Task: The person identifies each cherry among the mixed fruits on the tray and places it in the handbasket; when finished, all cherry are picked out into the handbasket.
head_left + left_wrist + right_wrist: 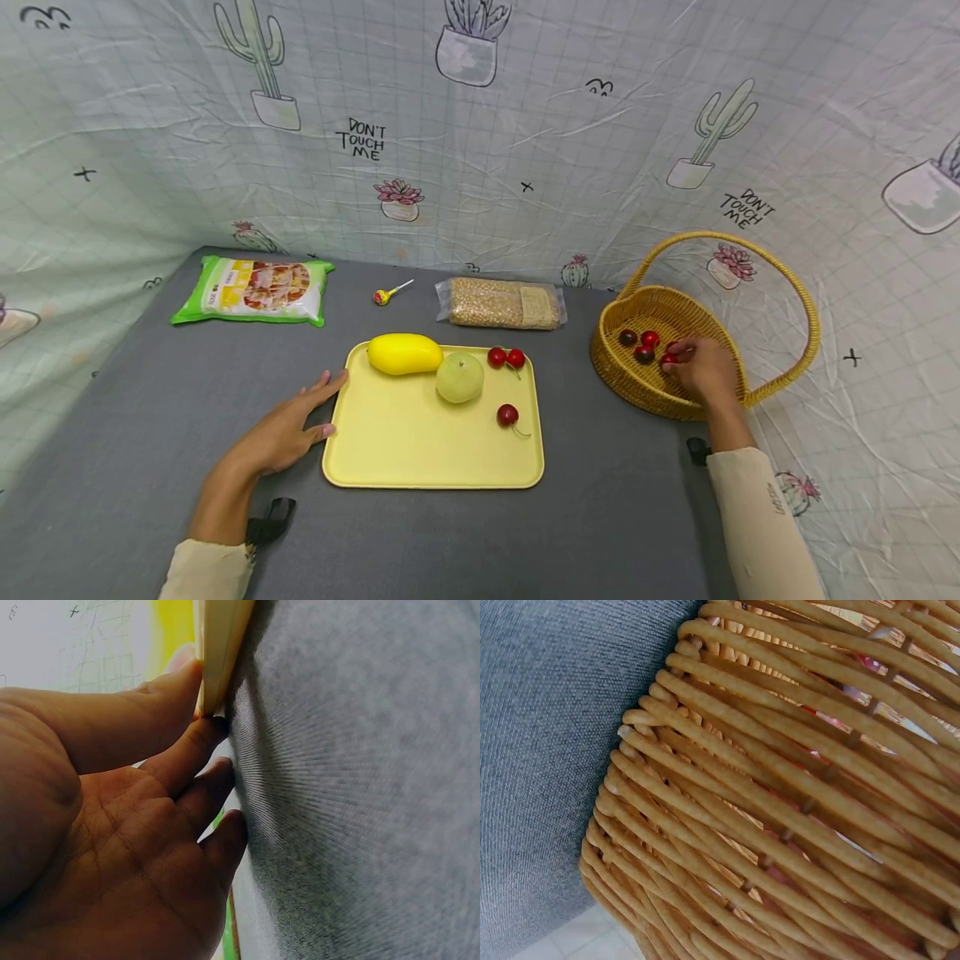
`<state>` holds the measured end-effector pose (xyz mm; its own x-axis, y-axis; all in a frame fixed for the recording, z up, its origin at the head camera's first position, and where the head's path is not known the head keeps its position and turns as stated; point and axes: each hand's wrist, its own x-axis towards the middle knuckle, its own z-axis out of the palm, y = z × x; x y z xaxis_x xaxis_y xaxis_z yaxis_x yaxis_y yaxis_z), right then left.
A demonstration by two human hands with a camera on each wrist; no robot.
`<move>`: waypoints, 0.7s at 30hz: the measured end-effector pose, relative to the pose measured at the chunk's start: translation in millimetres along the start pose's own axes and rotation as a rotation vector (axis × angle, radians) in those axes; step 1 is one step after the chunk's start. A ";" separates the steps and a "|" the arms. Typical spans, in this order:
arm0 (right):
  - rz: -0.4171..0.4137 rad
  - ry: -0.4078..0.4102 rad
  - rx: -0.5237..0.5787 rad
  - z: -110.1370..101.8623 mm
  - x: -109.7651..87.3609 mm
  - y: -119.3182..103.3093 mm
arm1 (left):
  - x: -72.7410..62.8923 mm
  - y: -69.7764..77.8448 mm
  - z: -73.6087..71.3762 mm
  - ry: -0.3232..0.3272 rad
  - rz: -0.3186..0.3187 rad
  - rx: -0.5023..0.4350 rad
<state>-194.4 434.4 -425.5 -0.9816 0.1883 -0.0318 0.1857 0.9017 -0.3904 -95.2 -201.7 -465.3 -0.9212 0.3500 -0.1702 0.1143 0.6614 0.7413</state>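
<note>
The left hand [281, 433] is at the left edge of a yellow tray [405, 450], fingers extended, with fingertips and thumb touching its rim. In the left wrist view the thumb [142, 712] lies against the tray's edge [217, 660]. On the tray are a yellow mango [405, 354], a pale green round fruit [460, 377], a joined pair of cherries [506, 358] and a single stemmed cherry [507, 415]. The right hand [705, 368] reaches into a wicker basket [637, 392] and pinches a red cherry [669, 360]; other cherries [644, 354] lie beside it. Basket weave [780, 787] hides this hand in the right wrist view.
Behind the tray lie a green food packet [255, 290], a lollipop [384, 296] and a clear bag of grains [498, 303]. The basket's tall handle [810, 325] arches up at the right. A printed cloth [480, 167] hangs behind the grey table [600, 517].
</note>
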 end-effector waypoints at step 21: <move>-0.238 0.359 0.191 -3.8 -37.7 -53.0 | 0.5 1.5 -0.6 -0.005 -0.004 0.008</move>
<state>-167.0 380.9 -400.1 -0.9120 0.1384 0.3862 -0.0871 0.8546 -0.5119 -95.7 -200.9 -463.9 -0.9197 0.3508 -0.1761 0.1140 0.6679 0.7355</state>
